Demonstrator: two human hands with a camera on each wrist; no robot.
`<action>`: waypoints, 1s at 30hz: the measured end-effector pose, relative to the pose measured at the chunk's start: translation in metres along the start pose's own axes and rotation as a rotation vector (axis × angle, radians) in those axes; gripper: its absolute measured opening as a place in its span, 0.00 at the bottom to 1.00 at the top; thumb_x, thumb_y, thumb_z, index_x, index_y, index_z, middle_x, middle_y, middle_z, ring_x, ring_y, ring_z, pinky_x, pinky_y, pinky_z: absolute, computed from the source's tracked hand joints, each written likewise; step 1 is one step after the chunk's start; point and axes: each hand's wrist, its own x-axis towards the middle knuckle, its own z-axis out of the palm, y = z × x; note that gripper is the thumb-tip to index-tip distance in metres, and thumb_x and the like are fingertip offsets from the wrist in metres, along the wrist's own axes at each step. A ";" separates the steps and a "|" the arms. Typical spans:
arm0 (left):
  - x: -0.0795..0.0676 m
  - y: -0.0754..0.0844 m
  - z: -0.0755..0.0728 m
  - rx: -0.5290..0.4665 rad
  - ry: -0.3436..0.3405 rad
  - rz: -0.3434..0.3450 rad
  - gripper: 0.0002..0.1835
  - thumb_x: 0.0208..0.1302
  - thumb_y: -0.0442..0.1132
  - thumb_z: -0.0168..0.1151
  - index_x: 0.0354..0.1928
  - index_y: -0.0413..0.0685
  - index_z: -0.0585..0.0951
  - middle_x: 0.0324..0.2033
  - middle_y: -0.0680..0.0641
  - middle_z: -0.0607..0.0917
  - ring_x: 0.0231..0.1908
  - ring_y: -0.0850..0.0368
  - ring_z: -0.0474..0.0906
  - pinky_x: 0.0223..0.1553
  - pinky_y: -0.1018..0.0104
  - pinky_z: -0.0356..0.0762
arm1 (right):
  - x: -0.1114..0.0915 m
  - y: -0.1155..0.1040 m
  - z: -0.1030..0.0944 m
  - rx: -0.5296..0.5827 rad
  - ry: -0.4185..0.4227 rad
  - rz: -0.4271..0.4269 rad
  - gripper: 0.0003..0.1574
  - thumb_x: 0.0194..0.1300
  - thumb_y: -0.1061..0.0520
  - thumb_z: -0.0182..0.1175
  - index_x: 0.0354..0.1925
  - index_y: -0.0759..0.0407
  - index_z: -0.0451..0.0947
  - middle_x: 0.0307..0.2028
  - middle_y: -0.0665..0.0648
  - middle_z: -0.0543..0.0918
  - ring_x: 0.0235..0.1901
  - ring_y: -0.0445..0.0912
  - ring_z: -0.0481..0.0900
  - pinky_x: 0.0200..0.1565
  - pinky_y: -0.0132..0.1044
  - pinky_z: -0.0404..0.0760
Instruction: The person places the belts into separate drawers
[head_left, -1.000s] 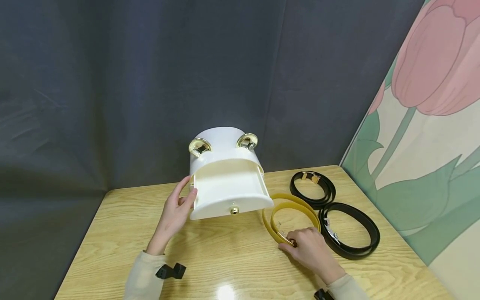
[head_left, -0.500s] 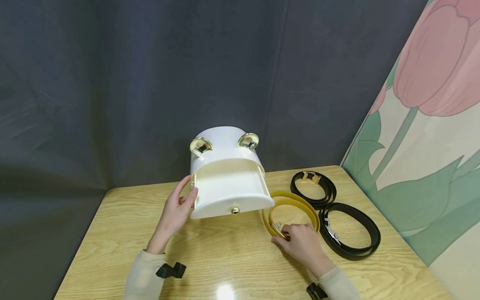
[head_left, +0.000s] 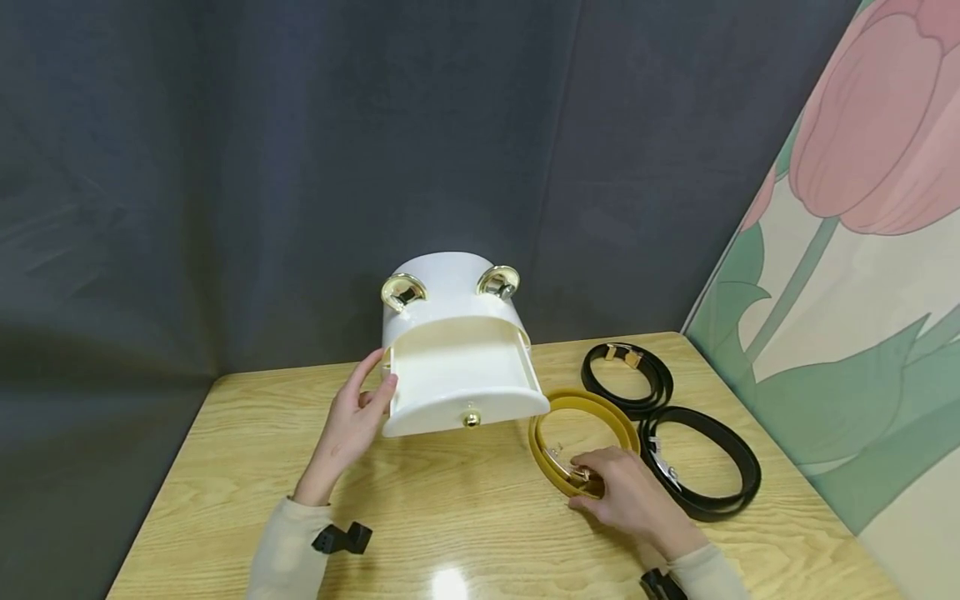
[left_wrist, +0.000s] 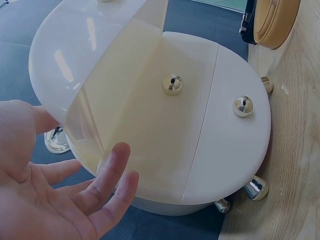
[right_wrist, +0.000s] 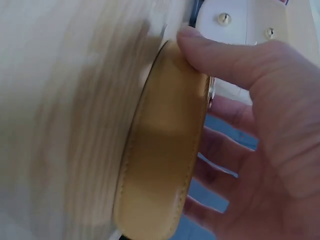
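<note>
A white cabinet with a rounded front [head_left: 450, 283] stands at the back of the table. Its top drawer [head_left: 457, 367], with a gold knob, is pulled out and shows its pale inside. My left hand [head_left: 360, 425] lies against the drawer's left side, thumb at the edge; in the left wrist view the fingers are loosely spread. My right hand [head_left: 626, 496] pinches a coiled yellow belt [head_left: 536, 437] near its buckle [head_left: 558, 462]. The right wrist view has the thumb on the strap's outer face and the fingers on the inner side.
Two coiled black belts lie to the right: one with a gold buckle [head_left: 626, 357] farther back, another with a silver buckle [head_left: 663, 471] nearer. A dark curtain [head_left: 360, 167] hangs behind the table [head_left: 247, 467]. A wall with painted tulips [head_left: 862, 275] flanks the right.
My right hand shifts a little left with the yellow belt's near side, then back right; the belt's loop moves with it. The left hand and the drawer stay put.
</note>
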 end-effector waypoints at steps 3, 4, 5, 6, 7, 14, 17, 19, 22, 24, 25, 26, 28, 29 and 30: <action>-0.001 0.000 -0.001 0.008 -0.006 0.005 0.33 0.85 0.54 0.51 0.85 0.59 0.58 0.54 0.33 0.87 0.42 0.49 0.87 0.23 0.66 0.69 | -0.004 0.004 -0.001 -0.045 0.043 0.005 0.22 0.51 0.42 0.85 0.39 0.50 0.90 0.35 0.43 0.90 0.36 0.39 0.85 0.41 0.40 0.85; -0.001 0.000 -0.001 0.004 -0.008 0.006 0.33 0.85 0.54 0.51 0.85 0.59 0.58 0.55 0.33 0.87 0.44 0.46 0.87 0.23 0.66 0.69 | -0.005 0.006 -0.001 -0.048 0.051 0.010 0.21 0.51 0.42 0.85 0.37 0.49 0.89 0.34 0.42 0.89 0.35 0.37 0.84 0.40 0.39 0.85; -0.001 0.000 -0.001 0.000 -0.009 0.006 0.33 0.85 0.54 0.51 0.85 0.59 0.58 0.57 0.33 0.86 0.48 0.44 0.88 0.24 0.65 0.69 | -0.006 0.007 -0.002 -0.047 0.053 0.017 0.19 0.51 0.42 0.85 0.35 0.48 0.89 0.32 0.41 0.88 0.34 0.36 0.82 0.38 0.37 0.84; -0.002 0.000 -0.001 -0.005 -0.010 0.004 0.33 0.85 0.54 0.51 0.85 0.59 0.58 0.57 0.32 0.86 0.51 0.43 0.88 0.24 0.66 0.69 | -0.008 0.008 -0.002 -0.044 0.053 0.023 0.18 0.51 0.43 0.85 0.34 0.47 0.88 0.32 0.40 0.87 0.34 0.35 0.81 0.38 0.36 0.83; -0.002 0.000 -0.001 -0.009 -0.012 0.005 0.33 0.85 0.54 0.51 0.85 0.58 0.58 0.58 0.32 0.86 0.52 0.41 0.88 0.23 0.65 0.69 | -0.009 0.009 -0.002 -0.039 0.052 0.024 0.17 0.52 0.43 0.85 0.34 0.46 0.88 0.32 0.40 0.86 0.34 0.35 0.81 0.37 0.36 0.83; -0.001 -0.001 0.000 0.001 -0.004 0.011 0.33 0.85 0.53 0.52 0.84 0.58 0.59 0.42 0.34 0.88 0.39 0.51 0.86 0.21 0.67 0.67 | -0.014 0.021 -0.005 -0.060 0.106 -0.063 0.20 0.48 0.46 0.87 0.32 0.45 0.85 0.32 0.39 0.82 0.35 0.36 0.77 0.36 0.34 0.79; 0.000 -0.001 0.001 0.004 0.002 0.011 0.33 0.85 0.53 0.52 0.84 0.57 0.60 0.35 0.39 0.87 0.32 0.57 0.82 0.21 0.67 0.66 | -0.016 0.025 -0.008 -0.043 0.078 -0.035 0.20 0.49 0.47 0.87 0.35 0.46 0.86 0.35 0.41 0.85 0.36 0.39 0.81 0.39 0.39 0.85; 0.000 -0.001 0.001 0.005 0.000 0.013 0.33 0.85 0.52 0.52 0.84 0.57 0.59 0.34 0.40 0.86 0.31 0.56 0.81 0.21 0.67 0.65 | -0.017 0.027 -0.010 -0.007 0.049 -0.009 0.18 0.51 0.49 0.86 0.37 0.47 0.88 0.37 0.42 0.87 0.37 0.41 0.85 0.47 0.46 0.89; 0.000 -0.001 0.001 0.007 -0.006 0.014 0.33 0.85 0.52 0.52 0.84 0.57 0.59 0.28 0.43 0.83 0.28 0.54 0.78 0.20 0.68 0.64 | -0.016 0.027 -0.010 0.039 0.026 0.014 0.15 0.54 0.53 0.84 0.39 0.50 0.90 0.38 0.45 0.91 0.38 0.42 0.89 0.61 0.60 0.84; 0.000 -0.001 0.000 0.007 -0.004 0.014 0.33 0.85 0.52 0.52 0.84 0.57 0.59 0.27 0.44 0.83 0.28 0.54 0.79 0.20 0.68 0.64 | -0.016 0.027 -0.010 0.053 0.020 0.012 0.14 0.55 0.54 0.83 0.39 0.52 0.91 0.37 0.46 0.93 0.38 0.42 0.90 0.61 0.61 0.84; 0.001 -0.001 0.000 0.009 -0.004 0.013 0.32 0.85 0.52 0.52 0.84 0.57 0.59 0.27 0.43 0.83 0.27 0.55 0.78 0.20 0.68 0.64 | -0.015 0.027 -0.010 0.051 0.021 0.009 0.13 0.55 0.54 0.83 0.40 0.52 0.92 0.37 0.46 0.93 0.37 0.41 0.90 0.61 0.61 0.84; 0.001 -0.001 0.000 0.009 -0.001 0.013 0.32 0.85 0.52 0.52 0.84 0.57 0.59 0.29 0.42 0.85 0.28 0.55 0.79 0.20 0.68 0.64 | -0.015 0.027 -0.010 0.052 0.024 0.006 0.13 0.55 0.54 0.83 0.40 0.52 0.92 0.36 0.46 0.93 0.36 0.41 0.89 0.58 0.57 0.87; 0.001 -0.002 0.000 0.009 0.003 0.009 0.32 0.85 0.52 0.52 0.84 0.57 0.60 0.34 0.40 0.87 0.28 0.57 0.79 0.20 0.68 0.64 | -0.016 0.026 -0.009 0.058 0.034 -0.004 0.13 0.55 0.54 0.83 0.40 0.52 0.92 0.36 0.46 0.93 0.36 0.40 0.87 0.48 0.48 0.89; 0.002 -0.002 0.000 0.010 0.003 0.008 0.32 0.85 0.53 0.52 0.84 0.57 0.60 0.36 0.39 0.88 0.28 0.57 0.79 0.20 0.68 0.64 | -0.016 0.026 -0.009 0.057 0.045 -0.013 0.13 0.55 0.55 0.83 0.41 0.52 0.93 0.36 0.45 0.93 0.36 0.39 0.86 0.43 0.44 0.88; 0.002 -0.002 0.000 0.011 0.002 0.006 0.32 0.85 0.53 0.52 0.84 0.57 0.60 0.37 0.37 0.88 0.28 0.57 0.79 0.20 0.68 0.64 | -0.016 0.025 -0.009 0.056 0.059 -0.022 0.14 0.55 0.55 0.83 0.41 0.52 0.93 0.36 0.45 0.93 0.35 0.39 0.85 0.40 0.41 0.87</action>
